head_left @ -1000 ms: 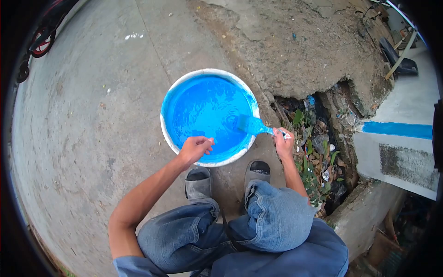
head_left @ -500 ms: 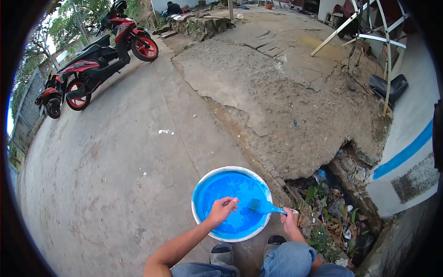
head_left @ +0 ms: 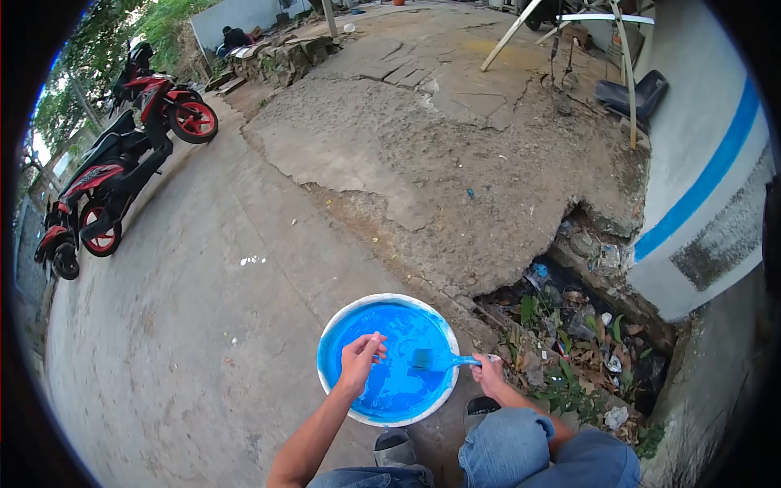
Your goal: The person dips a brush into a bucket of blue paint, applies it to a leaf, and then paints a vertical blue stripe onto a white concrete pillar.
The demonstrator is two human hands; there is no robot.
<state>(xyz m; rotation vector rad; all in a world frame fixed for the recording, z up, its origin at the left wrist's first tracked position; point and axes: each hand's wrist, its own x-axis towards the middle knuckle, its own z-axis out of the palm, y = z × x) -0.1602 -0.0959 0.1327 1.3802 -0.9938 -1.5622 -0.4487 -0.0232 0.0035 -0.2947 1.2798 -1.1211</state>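
A round white-rimmed basin point(head_left: 329, 324) of blue paint point(head_left: 403, 321) rests on the concrete in front of my feet. My right hand point(head_left: 489, 371) is closed round the handle of a blue-coated paintbrush point(head_left: 440, 359) at the basin's right rim. The brush's dark bristles point left, over the paint. Above the left part of the basin is my left hand point(head_left: 362, 359), its fingers curled and drawn together; whether anything small is between them is too small to tell.
A litter-filled drain gap point(head_left: 586, 342) lies to the right, beside a white wall point(head_left: 698, 187) with a blue stripe. Red-and-black motorbikes point(head_left: 122, 171) stand at the left. A person point(head_left: 236, 38) is far back, and a dark plastic seat point(head_left: 633, 96) lies by the wall.
The view has turned to the right, so the motorbikes sit lower and the wall shows more. My left hand has risen slightly; the brush remains over the paint in my right hand.
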